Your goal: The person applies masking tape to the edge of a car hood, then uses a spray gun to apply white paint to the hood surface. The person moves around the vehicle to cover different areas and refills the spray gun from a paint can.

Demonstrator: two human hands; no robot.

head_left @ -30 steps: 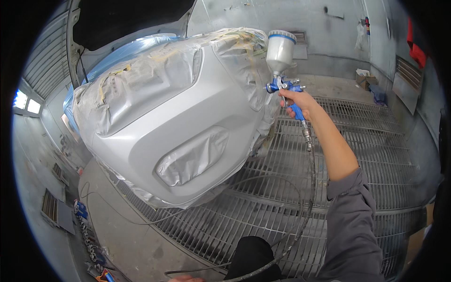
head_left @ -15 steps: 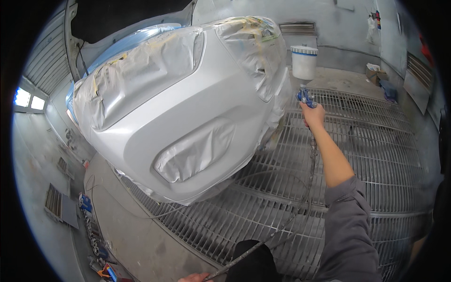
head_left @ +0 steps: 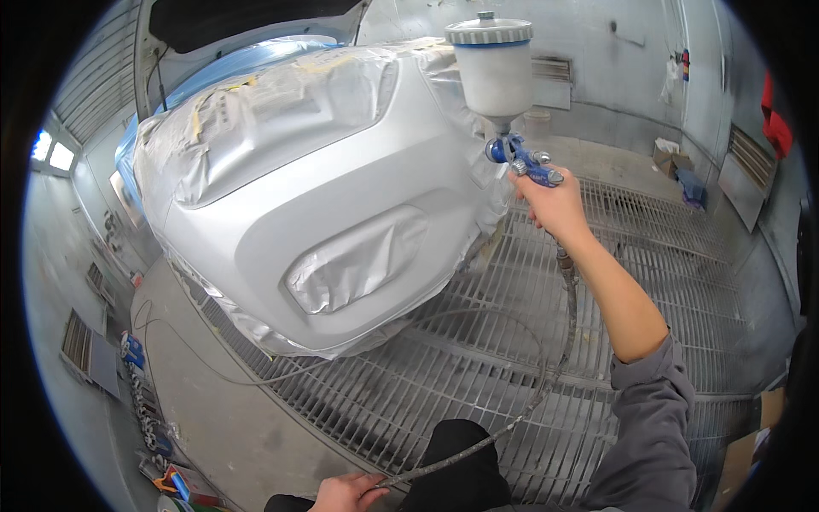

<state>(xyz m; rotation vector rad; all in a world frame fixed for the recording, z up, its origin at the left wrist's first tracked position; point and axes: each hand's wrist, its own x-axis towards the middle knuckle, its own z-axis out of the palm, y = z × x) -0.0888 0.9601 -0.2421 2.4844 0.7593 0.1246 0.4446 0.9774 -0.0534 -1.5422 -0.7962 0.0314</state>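
My right hand [head_left: 556, 207] is wrapped round the grip of a blue spray gun [head_left: 517, 159], arm stretched forward. A white paint cup [head_left: 495, 81] with a grey ribbed lid stands upright on top of the gun. The gun is just off the right end of a silver-painted car bumper [head_left: 341, 192], and the cup hides part of that corner. Masking film [head_left: 281, 102] covers the car above the bumper, and a wrinkled sheet fills the oval recess [head_left: 354, 260]. Low in front of me, my left hand [head_left: 348, 493] is closed on the air hose [head_left: 478, 445], which leads up to the gun.
Metal floor grating [head_left: 631, 299] runs under and beside the car. Along the left wall lie several tools and cans [head_left: 149, 418]. A cardboard box [head_left: 670, 158] sits by the far right wall; more cardboard [head_left: 742, 461] is near on the right. The hood [head_left: 247, 21] stands raised.
My right hand has raised the spray gun and brought it closer and leftward, beside the bumper corner. More of my left hand shows, still on the hose. The view has shifted slightly.
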